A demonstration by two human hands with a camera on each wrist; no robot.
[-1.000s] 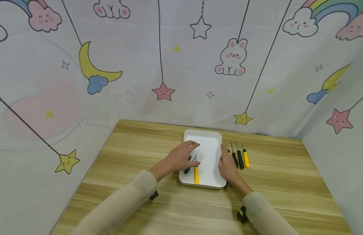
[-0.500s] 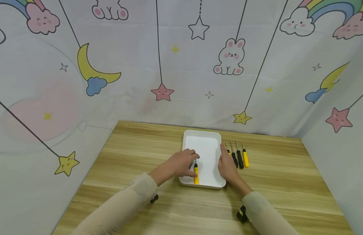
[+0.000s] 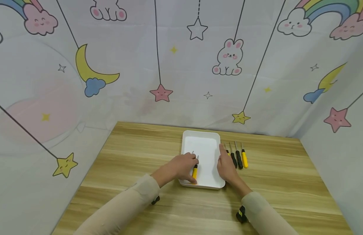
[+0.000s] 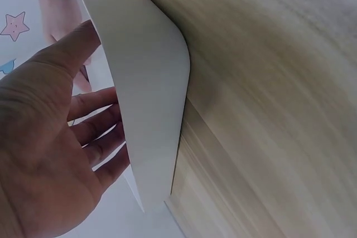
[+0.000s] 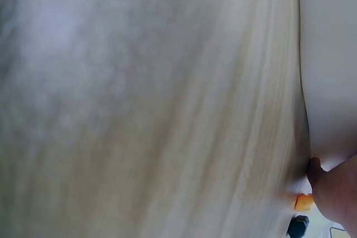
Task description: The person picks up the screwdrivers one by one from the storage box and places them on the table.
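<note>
A white rectangular tray stands on the table. Over its near left part my left hand reaches in, thumb touching the handle of a yellow screwdriver. Beside that one, another metal shaft pokes out past the fingers; its handle is hidden. In the left wrist view, fingers of the left hand pass behind the tray wall, so the tips are partly hidden. My right hand holds the tray's right wall, thumb at the rim and fingers along the outside.
Several screwdrivers lie in a row right of the tray, among them a black one and a yellow one. Behind the wooden table hangs a white curtain with printed stars. Another curtain side closes the right.
My left hand has come down and nearer within the tray, and its thumb now touches the yellow screwdriver, which is tilted slightly. The right hand has stayed at the tray wall.
</note>
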